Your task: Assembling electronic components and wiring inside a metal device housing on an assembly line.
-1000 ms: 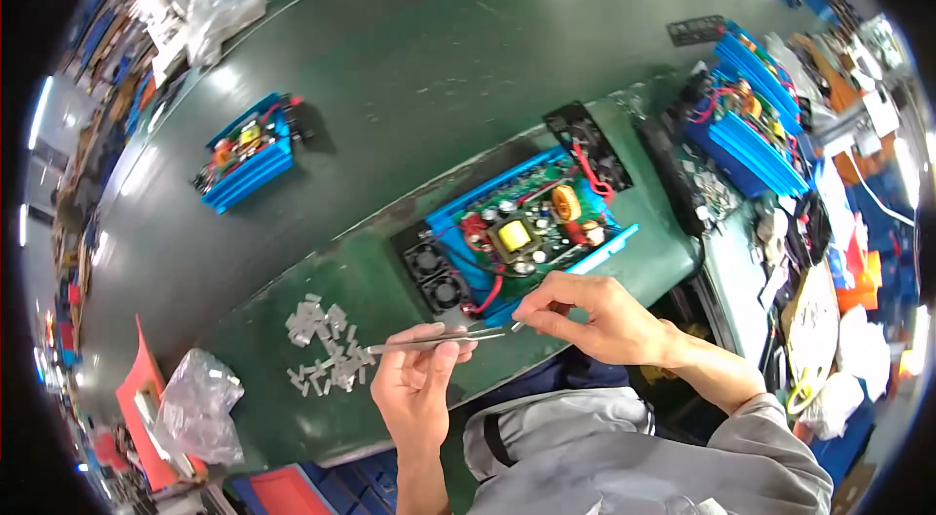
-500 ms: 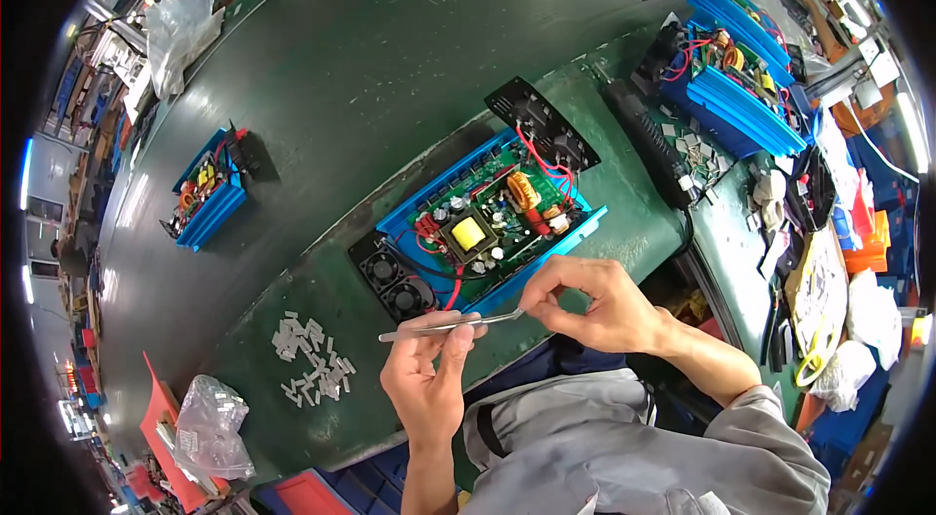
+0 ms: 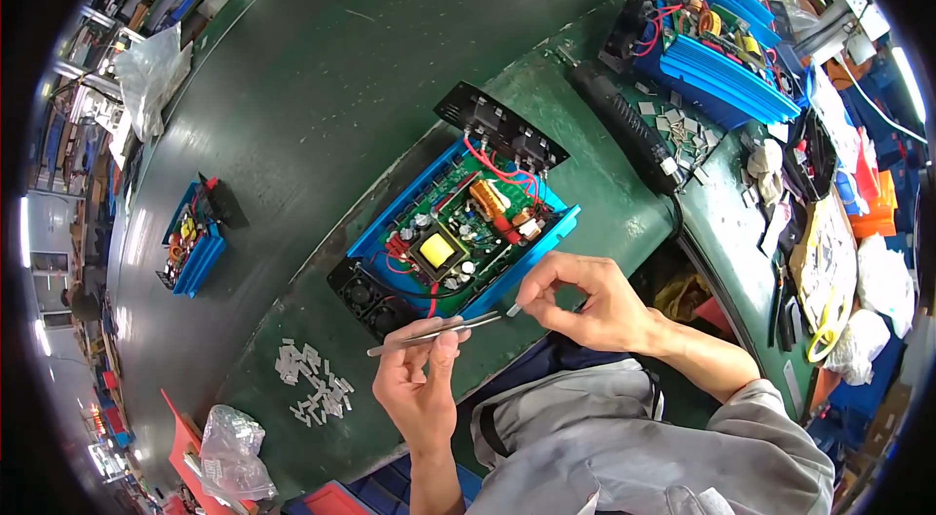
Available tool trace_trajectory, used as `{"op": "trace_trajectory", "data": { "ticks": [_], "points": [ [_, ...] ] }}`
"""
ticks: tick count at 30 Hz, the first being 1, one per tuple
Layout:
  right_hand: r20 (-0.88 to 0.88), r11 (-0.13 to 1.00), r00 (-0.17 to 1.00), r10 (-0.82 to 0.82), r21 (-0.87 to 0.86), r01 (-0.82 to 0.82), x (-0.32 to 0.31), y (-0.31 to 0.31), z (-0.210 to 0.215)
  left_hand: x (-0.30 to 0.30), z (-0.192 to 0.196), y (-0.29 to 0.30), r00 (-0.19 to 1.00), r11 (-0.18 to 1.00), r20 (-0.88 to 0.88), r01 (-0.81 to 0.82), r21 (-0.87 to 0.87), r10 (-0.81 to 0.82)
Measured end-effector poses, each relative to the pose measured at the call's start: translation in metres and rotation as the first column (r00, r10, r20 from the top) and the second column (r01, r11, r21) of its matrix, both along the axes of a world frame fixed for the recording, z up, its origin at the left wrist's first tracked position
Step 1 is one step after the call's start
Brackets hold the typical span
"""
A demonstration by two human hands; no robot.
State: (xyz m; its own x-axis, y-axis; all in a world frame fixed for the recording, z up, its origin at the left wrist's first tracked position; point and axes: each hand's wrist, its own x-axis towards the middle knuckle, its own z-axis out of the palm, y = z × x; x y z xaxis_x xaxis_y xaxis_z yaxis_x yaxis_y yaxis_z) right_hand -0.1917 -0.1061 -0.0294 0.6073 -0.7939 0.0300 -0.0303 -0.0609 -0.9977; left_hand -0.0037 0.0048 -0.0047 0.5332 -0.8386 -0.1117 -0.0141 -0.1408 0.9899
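**Fingers of the left hand [image 3: 419, 393] clamped on slim silver-grey metal tweezers [image 3: 390, 347]; fingers of the right hand [image 3: 595, 310] pinched on a small pale stick-like piece [image 3: 514, 310]**

Tweezers: held slantwise, tips toward the right hand, seemingly slightly parted; just short of the small piece, apparently not touching.

Small piece: one, between right thumb and forefinger, its lower end protruding; just beside the near wall of the housing.

Housing: open ribbed blue metal trough [image 3: 562, 225], on the green-topped bench [image 3: 624, 217] beyond both hands. Contains a green circuit board [image 3: 417, 206] and a block-shaped, yellow-topped transformer [image 3: 437, 250]. Attached at left: black panel with twin fans [image 3: 366, 300]. At far end: black rectangular end panel [image 3: 502, 125], joined by red wires [image 3: 526, 185].

Loose stock: scattered pile of small pale pieces [image 3: 291, 362], left of the left hand.

Risks, as judged: a slack pinch or a knock from the tweezer tips could flick the piece loose, perhaps among the board's components or off the near bench edge. Misaligned tips could grip only its end and let it twist. A careless reach over the board could scrape a component.
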Motion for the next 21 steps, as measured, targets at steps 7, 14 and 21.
{"op": "trace_trajectory", "data": {
  "ticks": [7,14,21],
  "points": [
    [-0.027,1.0,1.0,-0.004,0.018,0.005,-0.015,-0.003,-0.003,-0.01,-0.005,-0.012,0.995,0.995,-0.016,0.101,0.01,-0.101],
    [-0.224,0.511,0.657,-0.72,-0.811,0.284,-0.062,-0.05,-0.018,0.022,-0.023,0.009,0.86,0.993,0.509,0.041,-0.115,0.023],
    [-0.426,0.534,0.414,-0.804,-0.824,0.188,-0.091,-0.069,-0.037,0.008,-0.02,-0.016,0.63,0.934,0.777,0.275,-0.228,0.004]
  ]
}}
